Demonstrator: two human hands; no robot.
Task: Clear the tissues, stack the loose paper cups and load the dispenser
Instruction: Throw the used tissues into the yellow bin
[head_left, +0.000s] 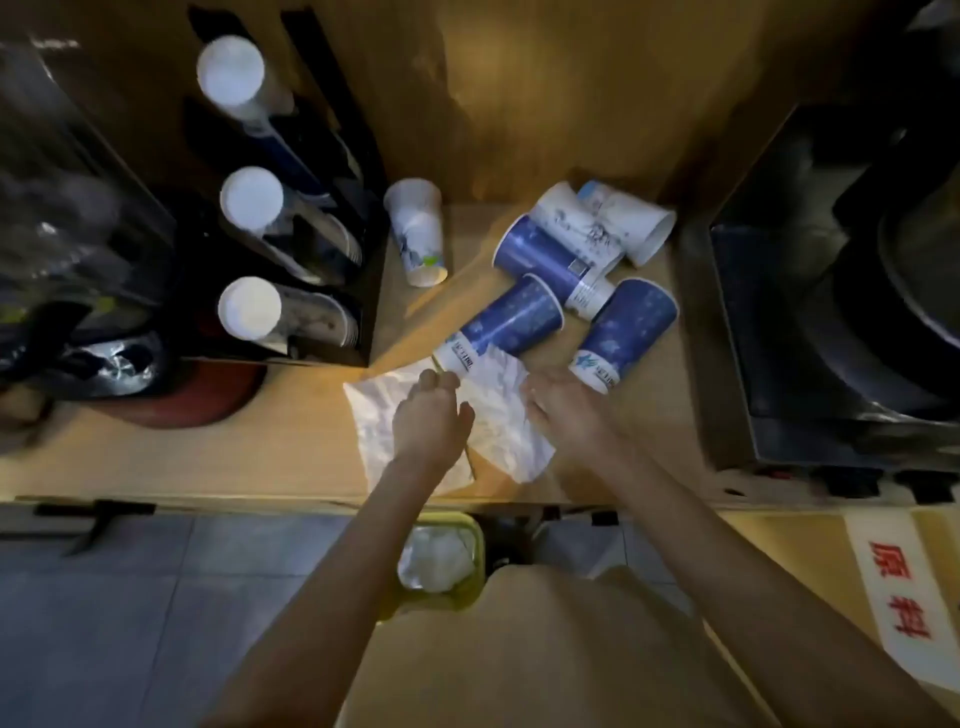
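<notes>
Crumpled white tissues (498, 426) lie spread on the wooden counter near its front edge. My left hand (431, 421) rests on them with curled fingers pinching the paper. My right hand (561, 410) presses flat on the tissues' right side. Several loose paper cups lie on their sides behind the tissues: a blue one (511, 319) touching the tissues, another blue one (626, 330) to the right, a third blue cup (540, 257), and two white cups (618, 221). One white cup (418, 231) stands upside down. The black cup dispenser (291, 218) at left holds three cup stacks.
A yellow-green bin (470, 597) with white waste sits below the counter edge (260, 499). A black appliance (831, 312) fills the right side. A red round object (202, 395) and dark clutter lie at left. A sign with red characters (898, 592) is at lower right.
</notes>
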